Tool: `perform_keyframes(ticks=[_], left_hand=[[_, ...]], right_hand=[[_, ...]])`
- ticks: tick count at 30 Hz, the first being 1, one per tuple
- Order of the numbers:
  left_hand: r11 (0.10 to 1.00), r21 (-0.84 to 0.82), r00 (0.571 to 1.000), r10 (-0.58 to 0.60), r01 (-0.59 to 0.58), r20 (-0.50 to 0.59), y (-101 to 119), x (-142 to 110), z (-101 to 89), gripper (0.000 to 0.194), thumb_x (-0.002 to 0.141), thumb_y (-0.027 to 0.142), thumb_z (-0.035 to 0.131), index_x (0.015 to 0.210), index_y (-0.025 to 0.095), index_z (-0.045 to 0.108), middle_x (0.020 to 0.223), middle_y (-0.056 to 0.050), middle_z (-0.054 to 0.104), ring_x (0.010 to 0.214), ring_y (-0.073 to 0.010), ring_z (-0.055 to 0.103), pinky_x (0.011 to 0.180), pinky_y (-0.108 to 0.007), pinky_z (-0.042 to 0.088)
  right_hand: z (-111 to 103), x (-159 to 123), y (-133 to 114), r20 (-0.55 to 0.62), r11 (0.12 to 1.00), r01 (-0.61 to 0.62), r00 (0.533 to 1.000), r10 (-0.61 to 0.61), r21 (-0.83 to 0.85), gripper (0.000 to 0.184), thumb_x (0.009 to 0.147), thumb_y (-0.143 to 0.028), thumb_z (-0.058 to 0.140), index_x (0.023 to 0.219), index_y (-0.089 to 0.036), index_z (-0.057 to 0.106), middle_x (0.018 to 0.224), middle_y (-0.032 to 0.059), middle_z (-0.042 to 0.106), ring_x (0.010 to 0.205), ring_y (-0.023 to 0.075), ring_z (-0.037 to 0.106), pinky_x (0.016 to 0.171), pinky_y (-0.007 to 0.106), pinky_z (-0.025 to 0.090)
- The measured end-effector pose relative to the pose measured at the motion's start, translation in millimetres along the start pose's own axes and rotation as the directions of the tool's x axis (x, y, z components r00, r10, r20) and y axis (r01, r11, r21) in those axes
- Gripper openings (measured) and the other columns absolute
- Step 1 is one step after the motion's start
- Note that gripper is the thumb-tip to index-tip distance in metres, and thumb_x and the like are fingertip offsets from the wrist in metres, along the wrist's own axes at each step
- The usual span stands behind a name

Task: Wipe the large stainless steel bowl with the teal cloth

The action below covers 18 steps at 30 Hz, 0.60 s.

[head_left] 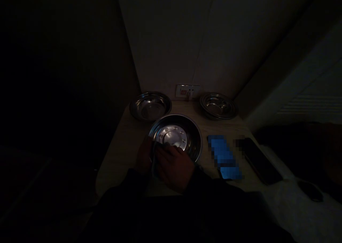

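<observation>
In the dim light, a shiny steel bowl (196,136) sits near the front of a small wooden table. My left hand (144,155) is closed at the bowl's left rim. Over the near rim lies my right hand (175,166), its fingers bent together around a dark, greenish cloth (154,168) that presses against the bowl's near-left side. Much of the cloth is hidden under the fingers. The bowl's bright inner base shows beyond my knuckles.
A wide steel bowl (151,107) stands at the back left, and stacked steel bowls (218,107) at the back right. A lit phone (224,157) and a dark phone-like object (262,161) lie to the right. Behind the table (120,157), a wall socket (187,91) holds a plug.
</observation>
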<state>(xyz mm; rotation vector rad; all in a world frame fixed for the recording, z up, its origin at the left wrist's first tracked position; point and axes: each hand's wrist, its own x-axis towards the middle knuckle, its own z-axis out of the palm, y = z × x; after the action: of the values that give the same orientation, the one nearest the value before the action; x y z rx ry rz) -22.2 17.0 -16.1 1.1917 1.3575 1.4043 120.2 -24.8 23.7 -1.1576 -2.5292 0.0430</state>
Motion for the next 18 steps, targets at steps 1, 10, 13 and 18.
perform_keyframes(ticks=[1,10,13,18], left_hand=[[1.0,0.014,1.0,0.002,-0.002,0.001,1,1,-0.2,0.038,0.081,0.055,0.045,0.072,0.022,0.062,0.072,-0.003,0.061,0.076,-0.0215,0.059,0.082,-0.038,0.047],[1.0,-0.023,1.0,-0.01,0.011,0.024,17,-1,9.9,0.038,0.084,0.049,0.044,0.094,0.018,0.064,0.099,-0.006,0.069,0.096,-0.0237,0.062,0.087,-0.036,0.048],[0.996,-0.073,0.999,-0.047,0.048,0.006,14,-1,11.6,0.043,0.084,0.052,0.043,0.098,0.018,0.065,0.102,-0.006,0.069,0.099,-0.0234,0.061,0.09,-0.037,0.046],[0.997,-0.067,0.999,-0.038,0.037,-0.013,4,-1,10.0,0.042,0.084,0.052,0.042,0.093,0.018,0.065,0.097,-0.005,0.069,0.094,-0.0221,0.061,0.088,-0.037,0.046]], right_hand=[[-1,-2,1,0.007,1.0,0.012,1.0,-0.012,-0.006,0.04,0.093,-0.033,0.041,0.126,-0.013,0.049,0.129,0.0098,0.056,0.11,0.0258,0.049,0.086,0.043,0.04],[-32,-37,35,0.246,0.992,0.105,0.966,-0.084,-0.073,0.031,0.092,-0.032,0.045,0.114,-0.015,0.059,0.116,0.0075,0.065,0.101,0.0248,0.054,0.084,0.042,0.037],[-32,-39,35,0.253,0.994,0.09,0.965,-0.071,-0.067,0.033,0.092,-0.032,0.043,0.116,-0.015,0.059,0.118,0.0091,0.064,0.104,0.0246,0.053,0.087,0.042,0.036],[-14,-31,19,0.171,0.999,0.034,0.985,-0.03,-0.023,0.038,0.093,-0.033,0.04,0.125,-0.015,0.052,0.129,0.0079,0.057,0.112,0.0253,0.049,0.092,0.046,0.034]])
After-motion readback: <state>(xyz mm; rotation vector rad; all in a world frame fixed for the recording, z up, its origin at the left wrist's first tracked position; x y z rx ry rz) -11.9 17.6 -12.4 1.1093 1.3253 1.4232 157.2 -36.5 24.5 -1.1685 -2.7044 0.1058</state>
